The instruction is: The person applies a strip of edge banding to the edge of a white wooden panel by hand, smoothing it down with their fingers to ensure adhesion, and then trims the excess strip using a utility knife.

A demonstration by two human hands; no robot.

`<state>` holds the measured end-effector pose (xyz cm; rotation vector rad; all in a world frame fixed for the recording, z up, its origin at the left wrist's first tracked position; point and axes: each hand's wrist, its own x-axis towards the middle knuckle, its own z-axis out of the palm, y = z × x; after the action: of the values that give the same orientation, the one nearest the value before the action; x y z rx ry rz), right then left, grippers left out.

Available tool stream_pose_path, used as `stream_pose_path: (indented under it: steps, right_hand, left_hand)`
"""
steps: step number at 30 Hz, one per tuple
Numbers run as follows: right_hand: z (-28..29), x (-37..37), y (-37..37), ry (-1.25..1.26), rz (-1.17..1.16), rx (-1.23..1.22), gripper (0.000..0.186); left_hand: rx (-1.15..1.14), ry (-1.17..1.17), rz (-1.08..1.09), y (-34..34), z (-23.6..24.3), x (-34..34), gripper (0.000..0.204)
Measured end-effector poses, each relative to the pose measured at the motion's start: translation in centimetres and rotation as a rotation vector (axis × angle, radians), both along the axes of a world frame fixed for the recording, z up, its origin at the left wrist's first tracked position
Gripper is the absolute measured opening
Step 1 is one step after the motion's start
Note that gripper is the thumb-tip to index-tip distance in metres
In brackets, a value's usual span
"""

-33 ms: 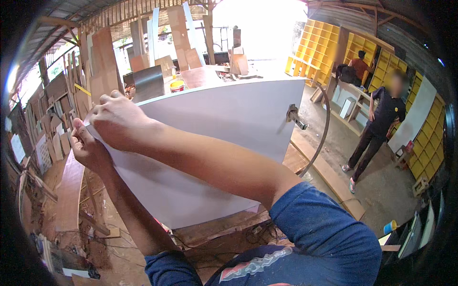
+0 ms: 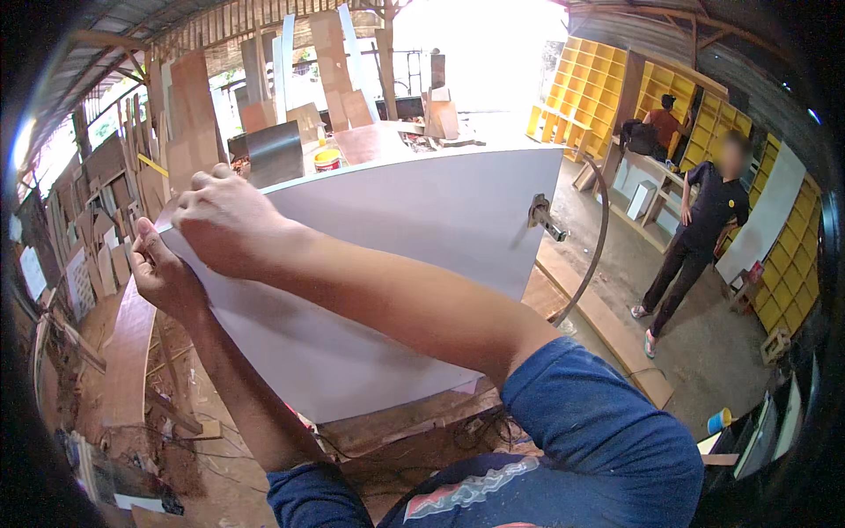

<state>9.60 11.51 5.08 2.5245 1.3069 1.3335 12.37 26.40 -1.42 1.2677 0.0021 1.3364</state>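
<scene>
A large pale grey-white panel (image 2: 370,198) lies in front of me on a wooden support (image 2: 414,415). My left hand (image 2: 167,273) is at its left corner, thumb raised over the edge and fingers out of sight behind it. My right arm crosses over the panel, and my right hand (image 2: 224,211) rests at the far edge near that same corner, fingers curled. Whatever those fingers hold, if anything, is hidden. Near the panel's right end sits a metal tool (image 2: 546,218), apart from both hands.
A dark hose (image 2: 600,233) curves past the panel's right end. Beyond it a person (image 2: 711,211) stands, and another (image 2: 658,125) sits by yellow shelving (image 2: 594,75). Wood boards (image 2: 195,106) lean at the back left. A paint bucket (image 2: 327,160) stands behind the panel.
My right hand has shifted slightly to the right along the panel's far edge, its fingers still curled. My left hand stays at the corner.
</scene>
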Motion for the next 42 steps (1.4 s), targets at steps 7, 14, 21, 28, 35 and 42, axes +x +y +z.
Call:
stream_pose_path:
  steps: [7, 14, 21, 28, 35, 42]
  right_hand:
    - [-1.2, -4.2, -8.8, -0.191, 0.027, 0.191, 0.016]
    - [-0.3, -7.4, -19.1, -0.069, -0.081, 0.21, 0.019]
    - [0.4, -9.7, -27.0, 0.012, -0.139, 0.2, 0.029]
    - [0.2, -12.3, -34.0, -0.049, -0.205, 0.252, 0.024]
    - [1.3, -15.0, -40.3, 0.028, -0.505, 0.327, 0.034]
    - [0.5, -13.4, -36.2, 0.013, -0.341, 0.323, 0.031]
  left_hand:
    - [0.025, 0.0, 0.096, 1.4, -0.7, 0.0, 0.039]
    - [0.024, -0.002, 0.073, 1.0, -0.1, 0.3, 0.044]
    - [0.049, -0.02, 0.102, 0.6, 0.2, 0.0, 0.045]
    - [0.042, -0.011, 0.118, 1.8, -0.6, 1.0, 0.046]
    - [0.075, -0.025, 0.213, 1.7, -0.7, 1.6, 0.048]
    - [0.105, -0.022, 0.323, 1.6, -1.0, 2.3, 0.041]
